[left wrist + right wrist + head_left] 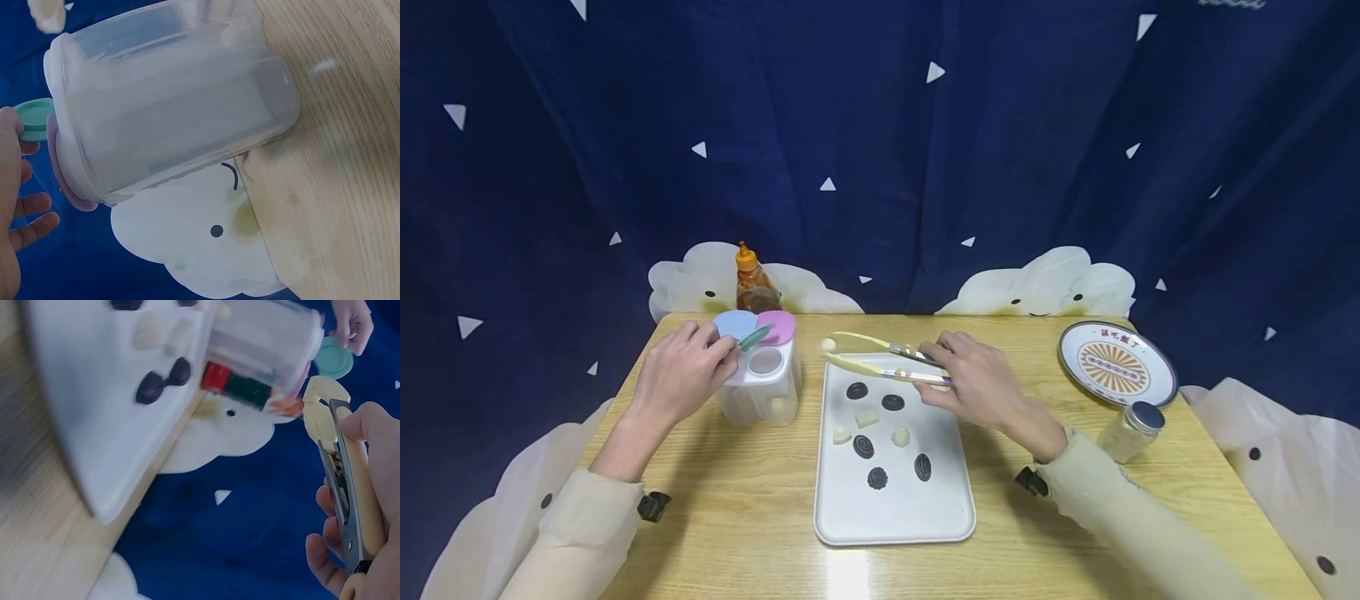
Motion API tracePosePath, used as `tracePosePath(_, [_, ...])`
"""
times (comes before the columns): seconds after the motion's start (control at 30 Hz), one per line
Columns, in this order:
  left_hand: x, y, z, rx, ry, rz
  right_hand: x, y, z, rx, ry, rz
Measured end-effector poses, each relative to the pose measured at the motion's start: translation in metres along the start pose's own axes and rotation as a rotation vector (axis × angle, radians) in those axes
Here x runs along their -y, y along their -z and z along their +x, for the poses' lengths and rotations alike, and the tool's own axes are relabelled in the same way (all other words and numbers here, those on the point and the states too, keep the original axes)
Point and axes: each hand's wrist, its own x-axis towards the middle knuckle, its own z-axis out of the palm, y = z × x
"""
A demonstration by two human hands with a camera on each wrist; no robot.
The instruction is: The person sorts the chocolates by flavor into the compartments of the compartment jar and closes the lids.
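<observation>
My left hand [688, 367] pinches the raised green lid [34, 119] of a clear container [737, 407] between thumb and fingers. Under that lid lies an uncovered round opening [765, 361]; blue [734, 322] and pink [781, 325] lids cover the compartments behind. A pale piece shows inside the container, low down. In my right hand [973, 379] are tongs [917, 377] with cream tips, held roughly level above the tray's far end. A small white chocolate-like piece [827, 344] sits at the tips, just right of the container. Dark and white chocolate-like pieces [863, 447] lie on the white tray [917, 521].
Behind the container stands a sauce bottle [757, 292] with an orange cap. At right are a patterned plate [1112, 364] and a small jar [1131, 433] with a dark lid. A blue curtain [880, 150] hangs behind the wooden table [737, 517].
</observation>
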Motion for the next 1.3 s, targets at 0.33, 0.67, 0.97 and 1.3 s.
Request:
tracePosePath(0.33, [0.001, 0.000, 0.000, 0.007, 0.001, -0.004, 0.031, -0.005, 0.037, 0.009, 0.070, 0.027])
tracePosePath(0.67, [0.001, 0.000, -0.001, 0.005, -0.004, -0.009, 0.045, -0.011, 0.056, 0.022, 0.120, 0.027])
tracePosePath(0.97, [-0.001, 0.001, 0.000, 0.027, 0.007, -0.011, 0.048, -0.013, 0.060, 0.050, 0.126, 0.026])
tracePosePath(1.3, [0.000, 0.001, 0.000, 0.024, 0.007, -0.010, 0.043, -0.007, 0.054, 0.079, 0.096, 0.035])
